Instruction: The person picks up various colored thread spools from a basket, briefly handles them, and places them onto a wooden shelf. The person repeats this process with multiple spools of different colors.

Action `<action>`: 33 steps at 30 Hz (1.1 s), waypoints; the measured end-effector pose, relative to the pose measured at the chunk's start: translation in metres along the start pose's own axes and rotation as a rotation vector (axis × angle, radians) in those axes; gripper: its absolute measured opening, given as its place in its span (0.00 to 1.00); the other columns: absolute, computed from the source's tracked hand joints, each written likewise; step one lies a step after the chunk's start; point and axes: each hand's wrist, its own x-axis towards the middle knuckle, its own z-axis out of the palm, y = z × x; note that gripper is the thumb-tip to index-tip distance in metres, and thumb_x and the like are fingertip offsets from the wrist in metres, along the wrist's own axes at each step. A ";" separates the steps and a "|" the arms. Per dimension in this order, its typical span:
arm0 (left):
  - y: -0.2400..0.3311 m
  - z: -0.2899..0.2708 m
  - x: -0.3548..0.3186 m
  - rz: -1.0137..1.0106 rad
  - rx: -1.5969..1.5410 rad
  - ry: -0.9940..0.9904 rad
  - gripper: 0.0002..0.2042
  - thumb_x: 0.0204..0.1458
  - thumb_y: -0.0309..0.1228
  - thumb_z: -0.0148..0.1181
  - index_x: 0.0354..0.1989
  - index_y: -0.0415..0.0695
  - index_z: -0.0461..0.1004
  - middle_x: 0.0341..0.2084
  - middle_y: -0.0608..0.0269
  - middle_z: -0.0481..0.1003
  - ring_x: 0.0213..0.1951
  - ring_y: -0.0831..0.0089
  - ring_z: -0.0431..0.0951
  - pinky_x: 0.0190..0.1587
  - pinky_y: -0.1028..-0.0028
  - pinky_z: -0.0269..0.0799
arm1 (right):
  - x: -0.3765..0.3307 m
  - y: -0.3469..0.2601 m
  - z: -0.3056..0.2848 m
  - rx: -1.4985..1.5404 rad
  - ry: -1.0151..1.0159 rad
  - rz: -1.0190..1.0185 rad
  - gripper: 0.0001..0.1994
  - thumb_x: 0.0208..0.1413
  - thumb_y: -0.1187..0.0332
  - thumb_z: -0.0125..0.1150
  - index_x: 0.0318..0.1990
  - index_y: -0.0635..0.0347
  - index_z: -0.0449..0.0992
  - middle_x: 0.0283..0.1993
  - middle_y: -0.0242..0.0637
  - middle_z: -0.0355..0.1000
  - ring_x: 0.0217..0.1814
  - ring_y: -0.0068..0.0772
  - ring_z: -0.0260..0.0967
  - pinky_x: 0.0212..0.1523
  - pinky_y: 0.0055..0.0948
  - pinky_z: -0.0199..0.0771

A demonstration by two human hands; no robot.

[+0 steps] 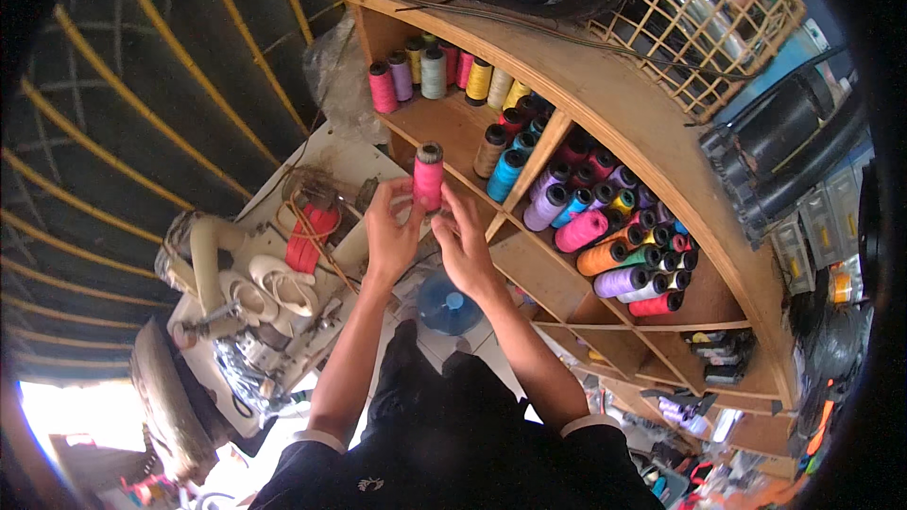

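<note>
A pink spool of thread (429, 179) with a grey top stands upright between my two hands, in front of the wooden shelf (439, 127). My left hand (389, 231) is closed on its lower left side. From the right, the fingers of my right hand (463, 238) press against its lower part. The bottom of the spool is partly hidden by my fingers. Just beyond it, a row of spools in pink, lilac, grey and yellow, with a grey spool (433, 74) among them, fills the upper left compartment. A blue spool (505, 176) stands at that compartment's right.
Many coloured spools lie stacked in the right compartment, one a pink spool (581, 229). At the left, a white table (345, 156) carries a sewing machine (215, 255), pale shoes (283, 283) and red material (312, 238). A wire basket (704, 28) sits atop the shelf; a blue water jug (448, 306) stands below.
</note>
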 end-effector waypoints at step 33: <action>-0.100 0.076 0.183 0.256 0.068 -0.140 0.12 0.50 0.24 0.53 0.42 0.34 0.73 0.36 0.45 0.74 0.41 0.50 0.74 0.45 0.61 0.68 | 0.204 0.077 0.019 -0.379 0.504 0.158 0.25 0.60 0.62 0.53 0.62 0.63 0.59 0.61 0.51 0.58 0.64 0.47 0.56 0.64 0.39 0.54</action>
